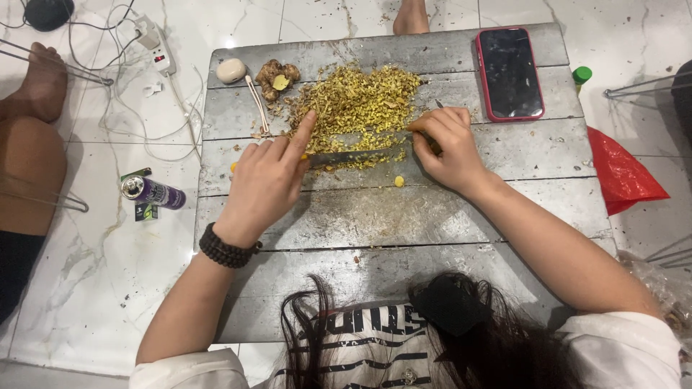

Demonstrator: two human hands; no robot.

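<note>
A heap of finely chopped yellow-green bits point(357, 104) lies on a grey wooden board point(404, 216) on the floor. My right hand point(445, 148) is closed around the handle of a knife point(353, 155), whose blade lies flat along the near edge of the heap. My left hand point(270, 176) rests over the blade's tip end, index finger stretched out toward the heap. A beaded dark bracelet point(227, 247) sits on my left wrist.
A ginger root point(277, 78), a pale round piece point(231, 70) and a slim peeler point(257, 104) lie at the board's far left. A red-cased phone point(509, 72) lies far right. A purple can point(153, 191), cables, a power strip point(157, 45), a red bag point(623, 173) and another person's leg point(29, 155) surround the board.
</note>
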